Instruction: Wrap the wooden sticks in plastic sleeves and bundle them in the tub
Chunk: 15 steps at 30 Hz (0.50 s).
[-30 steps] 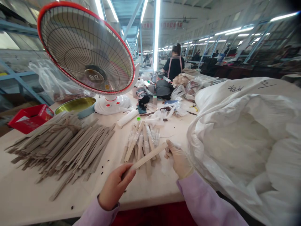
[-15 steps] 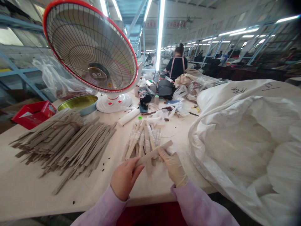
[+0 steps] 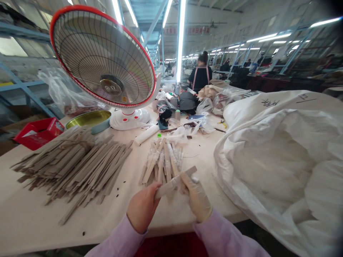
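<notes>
Left hand [image 3: 143, 210]: bare, fingertips pinched on the near-left end of the strip [image 3: 175, 181]
Right hand [image 3: 197, 200]: gloved, fingers closed on its far-right part
Strip position: above the near edge of the table [image 3: 26, 217], rising far-right
Handling: probably light, stiff, thin, brittle if bent; hold both ends
Appearance: flat, narrow, pale tan
Just beyond: bundled sticks [image 3: 162, 162]

A pale tan strip [image 3: 175, 180] is seen between the left hand [image 3: 143, 207], which is bare, and the right hand [image 3: 197, 200], which is covered by a cream glove. The sleeves [image 3: 227, 235] are lilac. Left of the hands, a pile [image 3: 77, 164] is coloured grey-brown. Just beyond them, sticks [image 3: 162, 160] are shown tan with white banding. Right of them, a white sack [image 3: 281, 153] is marked in black. Well beyond the left hand, a heater [image 3: 103, 57] is rimmed in red around a silver grille, a bowl [image 3: 89, 119] is lined in gold, and a box [image 3: 39, 132] is red.
</notes>
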{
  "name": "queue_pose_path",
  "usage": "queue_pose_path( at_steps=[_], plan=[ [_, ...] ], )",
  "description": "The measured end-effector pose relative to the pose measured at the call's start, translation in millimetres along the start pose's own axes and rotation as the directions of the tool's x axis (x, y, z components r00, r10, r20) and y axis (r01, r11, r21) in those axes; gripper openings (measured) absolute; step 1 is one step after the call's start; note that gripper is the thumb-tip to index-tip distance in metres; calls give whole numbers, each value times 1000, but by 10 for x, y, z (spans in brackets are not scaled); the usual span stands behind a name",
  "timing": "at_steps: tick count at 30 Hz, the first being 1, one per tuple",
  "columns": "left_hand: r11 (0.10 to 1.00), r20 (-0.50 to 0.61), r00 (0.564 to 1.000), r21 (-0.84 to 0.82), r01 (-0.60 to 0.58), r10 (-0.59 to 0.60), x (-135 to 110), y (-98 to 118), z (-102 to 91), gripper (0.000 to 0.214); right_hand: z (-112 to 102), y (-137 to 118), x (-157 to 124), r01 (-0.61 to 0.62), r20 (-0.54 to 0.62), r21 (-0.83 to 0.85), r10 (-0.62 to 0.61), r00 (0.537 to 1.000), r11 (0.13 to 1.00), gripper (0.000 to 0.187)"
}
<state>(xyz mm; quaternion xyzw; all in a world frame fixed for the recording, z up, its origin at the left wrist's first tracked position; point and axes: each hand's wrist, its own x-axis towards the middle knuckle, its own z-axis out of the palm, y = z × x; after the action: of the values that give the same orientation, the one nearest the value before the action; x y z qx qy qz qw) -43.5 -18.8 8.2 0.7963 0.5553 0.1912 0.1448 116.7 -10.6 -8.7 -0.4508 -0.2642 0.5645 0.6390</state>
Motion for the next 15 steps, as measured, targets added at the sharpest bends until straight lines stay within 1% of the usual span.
queue_pose_path(
  at_steps=[1, 3, 5, 6, 9, 11, 13, 15],
  plan=[
    [1000, 33, 999, -25, 1, 0, -29, -6, -32, 32, -46, -69, 25, 39, -27, -42, -40, 999, 998, 41],
    [991, 83, 997, -134, 12, -1, -76, -1, -78, 36, -103, -203, 66, 57, -86, -131, -69, 994, 990, 42],
    [967, 102, 995, -251, 40, -14, -85, 35, -72, 30, -63, -248, 52, 53, -122, -168, -74, 990, 984, 42],
    [954, 95, 995, -294, 59, -32, -72, 61, -51, 27, -10, -227, 21, 33, -124, -151, -53, 991, 988, 42],
    [926, 44, 994, -360, 112, -103, 0, 133, 28, 24, 157, -79, -102, -65, -50, -37, 63, 997, 997, 41],
    [913, 23, 993, -391, 115, -115, 37, 144, 45, 24, 166, -30, -129, -107, 36, -24, 108, 993, 994, 41],
    [910, 36, 995, -402, 97, -90, 39, 124, 31, 24, 78, -64, -87, -74, 94, -39, 77, 993, 997, 39],
    [913, 66, 996, -401, 82, -61, 14, 101, 22, 24, -27, -126, -23, 4, 62, -15, -3, 998, 1000, 41]
  ],
)
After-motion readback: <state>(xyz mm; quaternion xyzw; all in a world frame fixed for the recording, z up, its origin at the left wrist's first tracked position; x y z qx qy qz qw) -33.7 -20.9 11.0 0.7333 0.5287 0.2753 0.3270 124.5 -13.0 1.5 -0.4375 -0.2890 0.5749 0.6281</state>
